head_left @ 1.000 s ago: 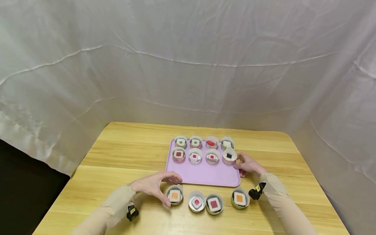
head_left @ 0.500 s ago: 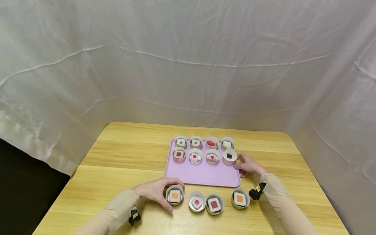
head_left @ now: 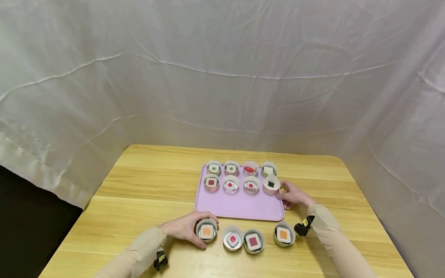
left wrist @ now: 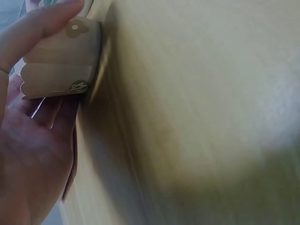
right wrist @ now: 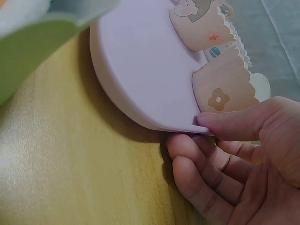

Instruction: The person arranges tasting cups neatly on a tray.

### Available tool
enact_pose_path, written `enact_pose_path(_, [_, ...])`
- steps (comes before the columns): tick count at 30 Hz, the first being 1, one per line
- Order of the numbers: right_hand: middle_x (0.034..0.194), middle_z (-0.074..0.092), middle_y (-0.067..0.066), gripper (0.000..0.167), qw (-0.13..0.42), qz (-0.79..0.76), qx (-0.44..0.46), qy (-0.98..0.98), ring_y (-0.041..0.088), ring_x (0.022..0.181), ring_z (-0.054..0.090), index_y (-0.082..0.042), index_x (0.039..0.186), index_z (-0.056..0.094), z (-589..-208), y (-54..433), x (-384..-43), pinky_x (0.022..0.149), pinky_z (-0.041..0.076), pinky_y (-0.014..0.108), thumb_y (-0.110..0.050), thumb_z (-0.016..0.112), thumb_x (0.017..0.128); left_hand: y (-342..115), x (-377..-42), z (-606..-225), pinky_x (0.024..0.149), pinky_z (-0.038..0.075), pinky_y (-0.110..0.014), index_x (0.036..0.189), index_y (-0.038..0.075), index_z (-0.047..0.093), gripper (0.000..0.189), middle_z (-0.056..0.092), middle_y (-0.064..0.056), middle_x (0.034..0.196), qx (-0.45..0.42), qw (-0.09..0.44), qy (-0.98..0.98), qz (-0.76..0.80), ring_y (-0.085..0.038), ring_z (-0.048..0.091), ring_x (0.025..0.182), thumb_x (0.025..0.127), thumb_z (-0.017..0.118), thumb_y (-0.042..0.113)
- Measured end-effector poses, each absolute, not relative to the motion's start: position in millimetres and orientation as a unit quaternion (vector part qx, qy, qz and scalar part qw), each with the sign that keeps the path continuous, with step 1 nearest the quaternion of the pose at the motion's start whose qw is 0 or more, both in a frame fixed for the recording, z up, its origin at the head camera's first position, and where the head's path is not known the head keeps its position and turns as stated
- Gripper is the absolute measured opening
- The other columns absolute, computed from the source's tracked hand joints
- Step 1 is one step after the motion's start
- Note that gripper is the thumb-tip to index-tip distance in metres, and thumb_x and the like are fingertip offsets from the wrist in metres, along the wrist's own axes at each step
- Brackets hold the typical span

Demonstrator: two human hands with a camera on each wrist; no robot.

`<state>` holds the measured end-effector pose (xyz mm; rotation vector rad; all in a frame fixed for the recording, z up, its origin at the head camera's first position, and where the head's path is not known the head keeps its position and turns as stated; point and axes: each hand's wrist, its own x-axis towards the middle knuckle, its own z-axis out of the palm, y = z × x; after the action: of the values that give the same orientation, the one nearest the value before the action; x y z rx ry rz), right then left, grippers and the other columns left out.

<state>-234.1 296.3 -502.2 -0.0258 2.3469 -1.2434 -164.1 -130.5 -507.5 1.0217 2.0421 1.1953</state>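
Observation:
My left hand (head_left: 182, 228) curls round a paper baking cup (left wrist: 61, 77), thumb on the near side and fingers on the far side. Inside that cup sits a toy sushi piece (head_left: 207, 231) with an orange centre. The cup stands just in front of a lilac tray (head_left: 240, 207). At the tray's right edge my right hand (head_left: 293, 194) pinches the rim, its thumb (right wrist: 229, 124) on top and the other fingers below. Two rows of paper cups with sushi pieces, among them a black-centred piece (head_left: 271, 185), fill the tray's back half.
To the right of the held cup stand a cup with a red-centred piece (head_left: 233, 239), one with a maroon-centred piece (head_left: 253, 241) and one with an orange-centred piece (head_left: 283, 234). All are on the wooden table (head_left: 146, 189). Grey cloth (head_left: 222, 104) hangs behind and at the sides.
My left hand has moved in slightly from the left and its spread fingers have come round the orange-centred piece's cup. My right hand and the tray have stayed put.

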Motion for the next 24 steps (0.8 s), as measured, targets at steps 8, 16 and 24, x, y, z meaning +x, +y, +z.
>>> enact_pose_path(8, [0.064,0.059,0.004,0.049,0.238,-0.456,-0.01,0.857,0.011,0.05,0.057,0.006,0.133,0.034,-502.2,295.8,-234.0,0.048,0.053,0.023,-0.01,0.062,0.096,-130.8,-162.8,-509.0,0.108,0.04,-0.025,0.128,0.021,0.059,0.065,0.065,0.002,0.123,0.373,0.27,0.773,0.436,-0.008,0.057,0.117,0.071,0.087,0.009])
enact_pose_path(16, [0.064,0.059,0.005,0.05,0.24,-0.455,-0.011,0.858,0.011,0.049,0.057,0.006,0.134,0.033,-501.8,295.6,-234.1,0.048,0.054,0.024,-0.01,0.062,0.096,-131.4,-163.3,-508.9,0.108,0.04,-0.025,0.132,0.018,0.057,0.066,0.065,0.0,0.125,0.376,0.262,0.777,0.431,-0.009,0.057,0.118,0.073,0.087,0.011])
enact_pose_path(24, [0.064,0.058,0.004,0.052,0.24,-0.454,-0.011,0.858,0.011,0.049,0.057,0.007,0.135,0.032,-502.0,296.0,-234.2,0.047,0.053,0.023,-0.01,0.062,0.096,-131.8,-163.2,-506.4,0.105,0.044,-0.025,0.135,0.015,0.055,0.067,0.065,-0.003,0.125,0.36,0.266,0.779,0.44,-0.01,0.059,0.115,0.075,0.084,0.011])
